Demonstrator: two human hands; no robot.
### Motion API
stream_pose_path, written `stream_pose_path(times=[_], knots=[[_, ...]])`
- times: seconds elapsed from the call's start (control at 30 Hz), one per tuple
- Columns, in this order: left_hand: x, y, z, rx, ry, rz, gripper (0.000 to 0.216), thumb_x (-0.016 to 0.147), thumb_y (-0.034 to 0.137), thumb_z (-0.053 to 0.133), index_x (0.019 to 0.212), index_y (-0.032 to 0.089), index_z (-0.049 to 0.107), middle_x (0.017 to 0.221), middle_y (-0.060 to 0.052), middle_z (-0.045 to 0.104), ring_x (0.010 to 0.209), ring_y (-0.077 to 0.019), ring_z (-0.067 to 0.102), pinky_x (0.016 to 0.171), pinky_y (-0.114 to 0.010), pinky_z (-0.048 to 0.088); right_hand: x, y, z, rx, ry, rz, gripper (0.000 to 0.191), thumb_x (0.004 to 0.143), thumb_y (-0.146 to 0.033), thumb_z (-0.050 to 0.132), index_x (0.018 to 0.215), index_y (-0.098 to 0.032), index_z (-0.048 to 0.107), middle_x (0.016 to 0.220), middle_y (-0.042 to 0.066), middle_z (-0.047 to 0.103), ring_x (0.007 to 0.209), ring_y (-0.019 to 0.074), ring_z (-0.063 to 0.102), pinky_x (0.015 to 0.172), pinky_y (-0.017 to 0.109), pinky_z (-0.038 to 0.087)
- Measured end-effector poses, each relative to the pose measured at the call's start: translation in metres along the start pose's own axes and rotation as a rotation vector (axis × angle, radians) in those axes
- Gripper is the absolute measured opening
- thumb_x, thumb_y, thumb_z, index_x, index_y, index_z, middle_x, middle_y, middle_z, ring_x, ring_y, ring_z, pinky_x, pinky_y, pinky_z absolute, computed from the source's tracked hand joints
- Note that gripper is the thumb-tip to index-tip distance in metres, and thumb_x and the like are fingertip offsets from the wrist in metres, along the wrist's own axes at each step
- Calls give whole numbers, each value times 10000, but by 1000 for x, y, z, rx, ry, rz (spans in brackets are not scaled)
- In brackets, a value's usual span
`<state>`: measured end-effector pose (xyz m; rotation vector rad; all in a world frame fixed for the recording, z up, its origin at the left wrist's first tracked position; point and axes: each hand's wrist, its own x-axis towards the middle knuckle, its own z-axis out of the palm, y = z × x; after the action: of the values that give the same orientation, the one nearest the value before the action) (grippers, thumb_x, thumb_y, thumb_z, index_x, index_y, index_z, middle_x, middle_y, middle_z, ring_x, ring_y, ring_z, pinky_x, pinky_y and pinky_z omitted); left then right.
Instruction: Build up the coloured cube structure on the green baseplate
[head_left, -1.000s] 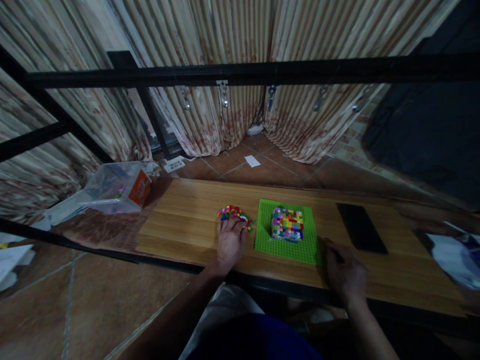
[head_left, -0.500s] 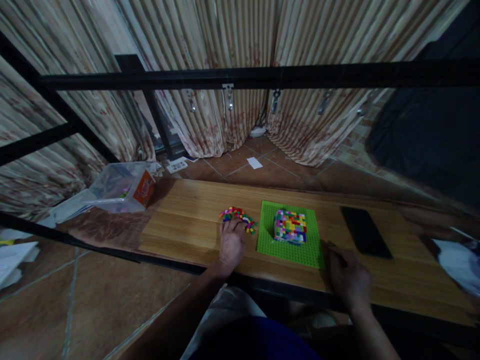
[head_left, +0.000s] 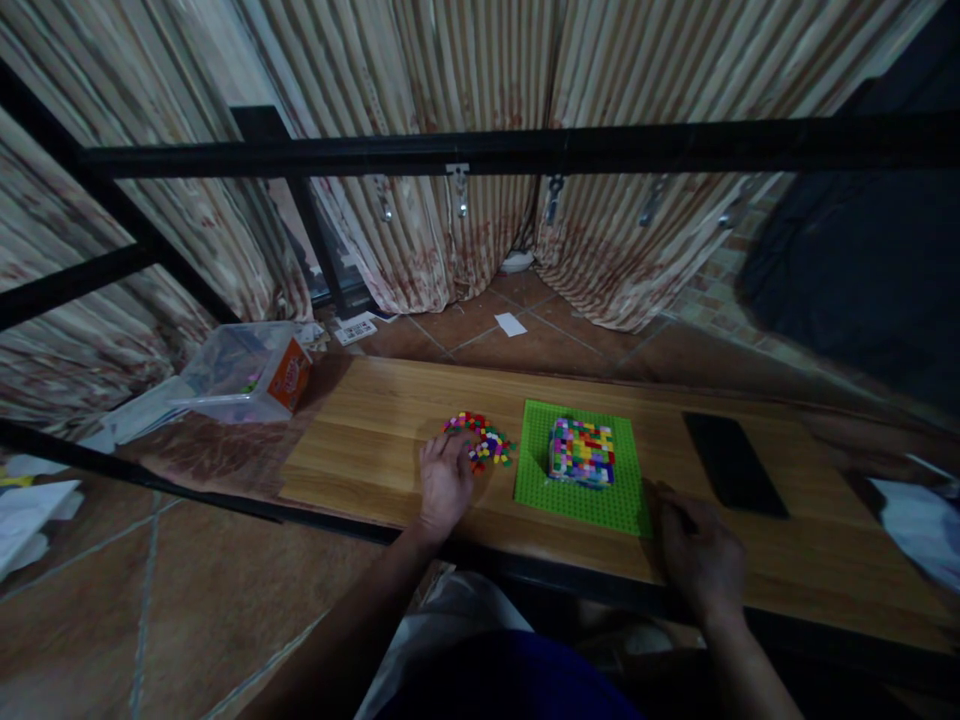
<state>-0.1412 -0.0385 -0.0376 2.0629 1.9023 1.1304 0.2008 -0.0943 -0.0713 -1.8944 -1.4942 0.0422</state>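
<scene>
A green baseplate (head_left: 592, 495) lies on a low wooden table (head_left: 375, 440). On it stands a block built of many small coloured bricks (head_left: 581, 452). Left of the plate lies a loose pile of small coloured bricks (head_left: 480, 440). My left hand (head_left: 444, 485) rests palm down on the table, fingers spread, its fingertips at the near left edge of the pile. My right hand (head_left: 694, 555) rests on the table at the plate's near right corner, fingers curled loosely; I cannot see anything in it.
A black phone (head_left: 733, 464) lies flat on the table, right of the plate. A clear plastic box with an orange label (head_left: 244, 372) lies on the floor at left. A black metal frame bar (head_left: 480, 152) crosses overhead. Curtains hang behind.
My left hand has slid a little left and back from the loose bricks, so more of the pile shows. My right hand has stayed put.
</scene>
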Motion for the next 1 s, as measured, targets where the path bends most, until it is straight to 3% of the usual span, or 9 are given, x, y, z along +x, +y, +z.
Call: stream_pose_path(times=[0.13, 0.27, 0.63, 1.0], knots=[[7, -25, -17, 27, 41, -47, 286, 890, 157, 452, 1081, 193, 662, 1039, -81, 695, 979, -225, 600, 903, -384, 453, 0, -2, -1, 1, 9, 15, 420, 863, -476, 454, 938, -161, 723, 975, 137, 719, 870, 286, 674, 771, 403, 519], [2, -38, -26, 9, -13, -18, 287, 849, 129, 475, 1061, 185, 660, 1044, -85, 692, 980, -222, 608, 899, -368, 456, 0, -2, 0, -4, -2, 26, 432, 869, -476, 445, 948, -153, 720, 975, 148, 713, 868, 290, 666, 768, 416, 515], [-9, -23, -25, 129, -143, 99, 236, 806, 267, 624, 1027, 249, 706, 1135, -66, 665, 1032, -253, 573, 909, -418, 401, 1, 0, 1, -7, 32, -38, 429, 876, -466, 429, 926, -154, 719, 934, 148, 710, 848, 291, 665, 739, 405, 515], [-1, -26, -20, 119, -129, 140, 249, 933, 262, 458, 949, 198, 698, 1030, -102, 686, 970, -241, 594, 888, -400, 426, 1, -2, 1, 2, 29, -10, 405, 871, -457, 439, 920, -164, 714, 951, 139, 716, 869, 288, 671, 761, 405, 520]])
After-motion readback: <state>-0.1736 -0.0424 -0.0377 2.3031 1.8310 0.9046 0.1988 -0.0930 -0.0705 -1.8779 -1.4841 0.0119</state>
